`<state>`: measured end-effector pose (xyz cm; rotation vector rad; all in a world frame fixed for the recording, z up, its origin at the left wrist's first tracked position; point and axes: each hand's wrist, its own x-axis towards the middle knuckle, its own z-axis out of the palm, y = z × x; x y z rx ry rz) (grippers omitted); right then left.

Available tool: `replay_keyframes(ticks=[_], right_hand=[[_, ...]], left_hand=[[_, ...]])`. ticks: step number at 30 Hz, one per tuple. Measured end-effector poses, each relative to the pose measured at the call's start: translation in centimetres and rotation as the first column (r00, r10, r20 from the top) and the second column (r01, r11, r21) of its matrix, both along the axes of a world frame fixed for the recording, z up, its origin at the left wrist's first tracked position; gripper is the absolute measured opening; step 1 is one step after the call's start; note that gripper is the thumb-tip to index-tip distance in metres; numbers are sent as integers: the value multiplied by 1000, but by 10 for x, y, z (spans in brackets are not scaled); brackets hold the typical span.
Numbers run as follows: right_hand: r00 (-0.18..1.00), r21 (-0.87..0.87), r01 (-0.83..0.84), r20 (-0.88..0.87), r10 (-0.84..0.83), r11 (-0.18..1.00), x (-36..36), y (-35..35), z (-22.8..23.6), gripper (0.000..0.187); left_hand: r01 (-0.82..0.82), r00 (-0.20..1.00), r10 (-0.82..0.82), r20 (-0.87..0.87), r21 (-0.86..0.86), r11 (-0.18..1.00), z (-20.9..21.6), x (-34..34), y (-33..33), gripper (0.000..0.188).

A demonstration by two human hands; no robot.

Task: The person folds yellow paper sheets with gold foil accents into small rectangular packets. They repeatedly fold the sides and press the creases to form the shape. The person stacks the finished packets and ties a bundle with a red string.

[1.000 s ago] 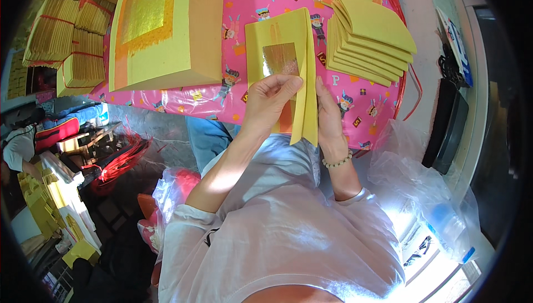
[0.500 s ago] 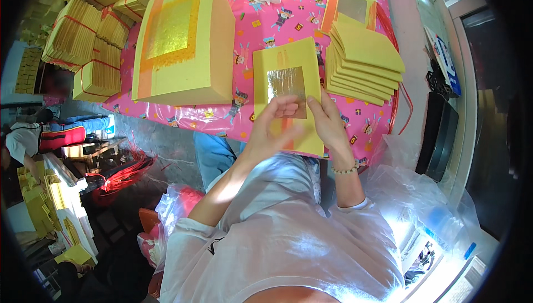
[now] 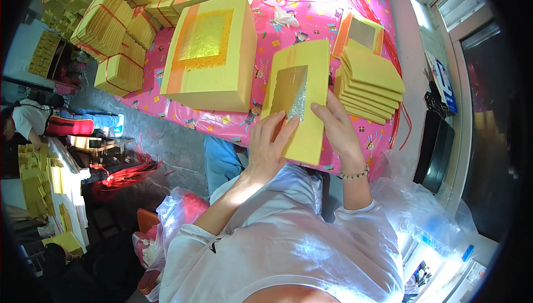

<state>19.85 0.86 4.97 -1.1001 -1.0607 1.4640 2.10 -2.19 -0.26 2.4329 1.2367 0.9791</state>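
Note:
A thin stack of yellow joss paper (image 3: 312,72) with a metallic foil square is held tilted up over the near table edge. My right hand (image 3: 340,131), a beaded bracelet at its wrist, grips the right edge with its thumb on the front. At the lower left edge, my left hand (image 3: 269,146) has its fingers bent against the paper beside the foil. Just right of these lies a fanned pile of folded yellow paper (image 3: 369,75). Behind that pile is a yellow bundle with an orange band and silver foil (image 3: 362,34).
A tall yellow paper block (image 3: 214,75) with gold foil stands left on the pink patterned tablecloth (image 3: 266,42). Bundles tied with red string (image 3: 119,72) fill the far left. Red cords (image 3: 383,42) run along the right edge. A co-worker (image 3: 36,120) is at the left.
My left hand has moved from hovering over the foil to touching the paper's lower left edge. The paper is now tilted more, and the view has shifted.

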Motion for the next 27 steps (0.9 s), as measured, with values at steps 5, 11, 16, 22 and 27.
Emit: replay_keyframes(ticks=[5,11,16,22,27], right_hand=[[1000,76,7,24,-9,997,12,-5,9,43],[994,14,-90,-57,91,996,43,-19,-2,41],[989,-22,-148,15,148,989,39,-21,-8,38],[996,83,-69,55,65,994,34,-23,-40,27],[988,162,-73,146,49,984,37,-18,-40,22]], left_hand=[[-42,978,48,201,-36,998,20,-3,-4,71],[481,320,381,868,-495,724,-10,-12,17,55],[535,428,437,791,-612,582,9,-18,21,41],[165,634,229,738,-419,893,0,-12,21,27],[391,601,259,756,-561,730,0,-34,31,24]])
